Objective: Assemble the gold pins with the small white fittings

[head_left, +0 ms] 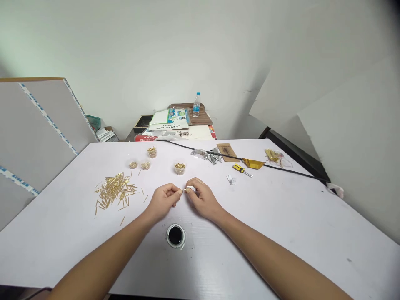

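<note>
My left hand (165,201) and my right hand (204,199) meet above the middle of the table, each closed in a pinch. A tiny thin pin (184,190) spans the gap between the fingertips, gripped from both sides; its exact shape is too small to make out. Something small and white (191,188) shows at my right fingers. Just beyond the hands stands a clear cup of gold-coloured small parts (179,168). Closer to me is a round white-rimmed pot of black liquid (175,236). A loose pile of thin gold-coloured rods (114,189) lies to the left.
Three more small clear cups (151,152) of gold parts stand at the back left. A black cable (215,154) crosses the rear, near a yellow screwdriver (242,170), brown card (228,152), amber film (253,163) and bags (200,154). A water bottle (196,106) stands behind the table (281,241).
</note>
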The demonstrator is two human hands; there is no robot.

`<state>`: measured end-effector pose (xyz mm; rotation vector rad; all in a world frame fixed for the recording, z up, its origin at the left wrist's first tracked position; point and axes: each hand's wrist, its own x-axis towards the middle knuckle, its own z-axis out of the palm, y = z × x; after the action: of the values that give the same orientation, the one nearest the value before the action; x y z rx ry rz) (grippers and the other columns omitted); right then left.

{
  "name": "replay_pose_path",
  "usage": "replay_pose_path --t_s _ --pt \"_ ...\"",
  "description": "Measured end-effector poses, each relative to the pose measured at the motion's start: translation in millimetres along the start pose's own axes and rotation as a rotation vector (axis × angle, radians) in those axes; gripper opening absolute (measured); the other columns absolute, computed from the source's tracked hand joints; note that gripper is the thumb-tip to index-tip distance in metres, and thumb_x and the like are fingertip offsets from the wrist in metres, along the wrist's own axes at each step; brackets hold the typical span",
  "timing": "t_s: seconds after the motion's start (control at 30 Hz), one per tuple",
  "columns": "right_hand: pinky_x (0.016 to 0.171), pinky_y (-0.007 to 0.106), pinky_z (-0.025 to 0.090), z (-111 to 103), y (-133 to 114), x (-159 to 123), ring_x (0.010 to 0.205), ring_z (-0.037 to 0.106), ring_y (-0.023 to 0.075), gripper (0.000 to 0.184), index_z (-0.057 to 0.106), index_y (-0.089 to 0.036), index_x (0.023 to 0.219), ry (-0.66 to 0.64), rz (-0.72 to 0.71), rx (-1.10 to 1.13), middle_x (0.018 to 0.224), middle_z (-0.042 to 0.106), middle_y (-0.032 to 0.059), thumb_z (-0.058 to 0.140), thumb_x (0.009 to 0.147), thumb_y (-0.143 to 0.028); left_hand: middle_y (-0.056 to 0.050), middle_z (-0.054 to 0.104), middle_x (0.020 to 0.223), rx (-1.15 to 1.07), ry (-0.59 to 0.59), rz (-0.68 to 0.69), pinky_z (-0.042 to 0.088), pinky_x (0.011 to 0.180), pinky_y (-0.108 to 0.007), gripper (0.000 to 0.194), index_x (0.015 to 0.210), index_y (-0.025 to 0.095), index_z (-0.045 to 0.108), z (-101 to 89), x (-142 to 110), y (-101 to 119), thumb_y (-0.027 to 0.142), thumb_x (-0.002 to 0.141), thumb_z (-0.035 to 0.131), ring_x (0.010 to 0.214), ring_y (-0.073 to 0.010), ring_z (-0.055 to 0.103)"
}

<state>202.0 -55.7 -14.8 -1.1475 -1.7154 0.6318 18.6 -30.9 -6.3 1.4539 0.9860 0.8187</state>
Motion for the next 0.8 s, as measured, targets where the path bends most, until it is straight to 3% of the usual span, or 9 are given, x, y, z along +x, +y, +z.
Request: replay_pose_path --t_s 0.27,0.4,0.6,0.8 --pt "0.074 0.034 0.044 -2 -3 0 0.083 0.056 0.0203 0.01 0.056 -0.021 0.089 -0.032 -0.06 -0.042 0.089 0.06 0.0051 0.048 0.094 -0.018 0.002 0.056 0.063 0.08 0.014 0.027 0.04 0.056 -0.023 0.029 0.081 0.015 0.064 0.5 -2 2 0.043 0.082 0.068 0.056 -0.0109 0.05" --pt "0.076 0.037 0.045 -3 -5 1 0.084 0.054 0.0217 0.012 0.052 -0.022 0.09 -0.092 -0.151 -0.114 0.089 0.057 0.0065 0.043 0.095 -0.014 -0.002 0.063 0.071 0.234 0.074 0.131 0.042 0.06 -0.025 0.023 0.078 0.015 0.067 -0.4 -4 7 0.038 0.084 0.065 0.065 -0.0137 0.055" --pt "0.076 0.038 0.045 -5 -1 1 0.085 0.052 0.0233 0.015 0.047 -0.022 0.093 -0.18 -0.269 -0.244 0.09 0.056 0.0078 0.04 0.092 -0.009 -0.002 0.064 0.075 0.451 0.062 0.246 0.042 0.062 -0.025 0.018 0.078 0.017 0.07 -4.5 -7 13 0.029 0.087 0.061 0.066 -0.0132 0.055" --pt "0.076 0.037 0.045 -7 -3 1 0.085 0.053 0.0227 0.012 0.048 -0.022 0.093 -0.199 -0.225 -0.189 0.09 0.056 0.007 0.04 0.096 -0.013 -0.001 0.063 0.074 0.534 0.029 0.312 0.04 0.062 -0.025 0.018 0.079 0.017 0.07 -8.9 -6 11 0.028 0.09 0.061 0.065 -0.0127 0.052"
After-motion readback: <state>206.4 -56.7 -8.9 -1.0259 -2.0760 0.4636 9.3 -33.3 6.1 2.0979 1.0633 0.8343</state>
